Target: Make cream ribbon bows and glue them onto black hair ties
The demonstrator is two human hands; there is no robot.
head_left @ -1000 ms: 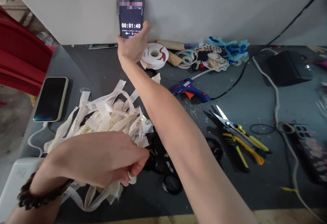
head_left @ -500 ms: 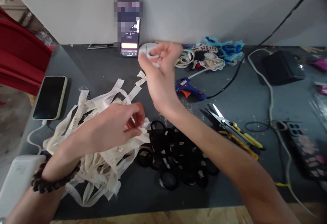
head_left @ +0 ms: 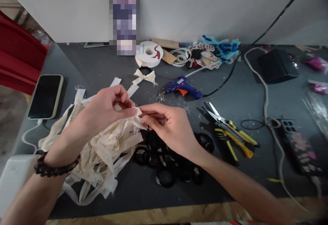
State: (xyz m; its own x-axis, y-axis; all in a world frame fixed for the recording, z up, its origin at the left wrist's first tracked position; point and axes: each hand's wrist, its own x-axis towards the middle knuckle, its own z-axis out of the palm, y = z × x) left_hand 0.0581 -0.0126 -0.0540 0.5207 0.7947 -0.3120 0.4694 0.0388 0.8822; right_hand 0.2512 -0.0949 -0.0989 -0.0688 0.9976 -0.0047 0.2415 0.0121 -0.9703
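My left hand (head_left: 109,103) pinches the end of a cream ribbon (head_left: 138,111) between thumb and fingers. Meeting it from the right, my right hand (head_left: 173,126) has its thumb and fingertips closed on the same ribbon end. Below the left hand lies a tangled heap of cream ribbon strips (head_left: 105,146). Black hair ties (head_left: 165,177) are piled under and in front of my right hand, partly covered by it. A cream bow (head_left: 145,77) on a black hair tie lies beyond both hands, close to a white ribbon spool (head_left: 149,53).
A blue glue gun (head_left: 183,86) lies behind my right hand, its cable running back right. Scissors (head_left: 220,119) and yellow-handled cutters lie to the right. A phone (head_left: 46,96) and white power bank (head_left: 19,180) are at left. Another phone (head_left: 302,146) lies right.
My right hand has come down from beside the spool to join my left hand at the ribbon end. The spool and the bow are now uncovered.
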